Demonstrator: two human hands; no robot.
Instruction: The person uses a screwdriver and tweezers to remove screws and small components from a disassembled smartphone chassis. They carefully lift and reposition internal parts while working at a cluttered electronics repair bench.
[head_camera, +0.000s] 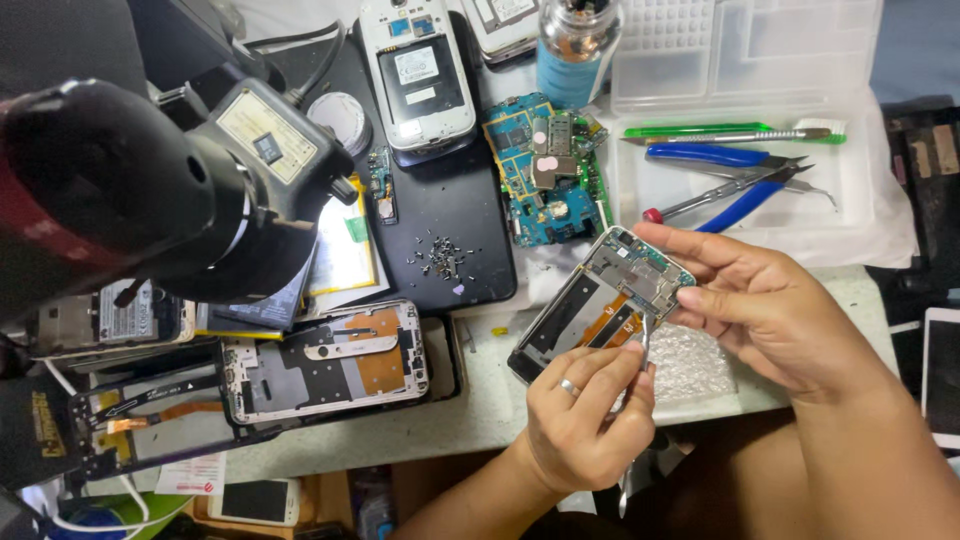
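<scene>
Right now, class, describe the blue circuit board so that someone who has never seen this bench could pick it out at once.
Start at the clear plastic tray at the top right, which holds pliers. Just left of it lies the circuit board, on the bench beside a black mat. Unlike the phones around it, it is bare: blue, with small silver shields and no casing.

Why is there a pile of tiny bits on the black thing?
Those are loose screws, scattered unboxed on the black tablet back. Nearby, a bare blue circuit board lies out. The left hand pokes tweezers into an opened phone.
</scene>
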